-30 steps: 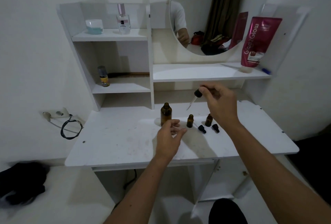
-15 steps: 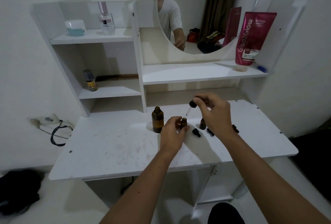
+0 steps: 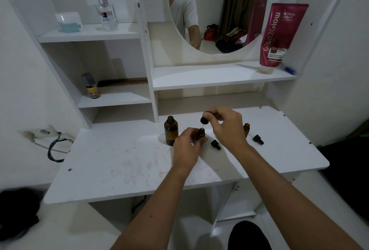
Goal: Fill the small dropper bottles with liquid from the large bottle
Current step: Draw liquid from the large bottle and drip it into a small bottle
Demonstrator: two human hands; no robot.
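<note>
Here, small bottle (image 3: 202,132) in left hand (image 3: 186,146), dropper (image 3: 204,120) above, right hand (image 3: 227,128)

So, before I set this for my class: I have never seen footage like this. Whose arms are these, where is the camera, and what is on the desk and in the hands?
There is no machine here. The camera sits on a person's head and looks down, so the two bare arms are their own. The left hand grips a small amber dropper bottle standing on the white desk. The right hand pinches a black-bulbed dropper just above that bottle's mouth. Beside them stands the large amber bottle, uncapped. A second small bottle shows behind the right hand, and two black dropper caps lie on the desk.
</note>
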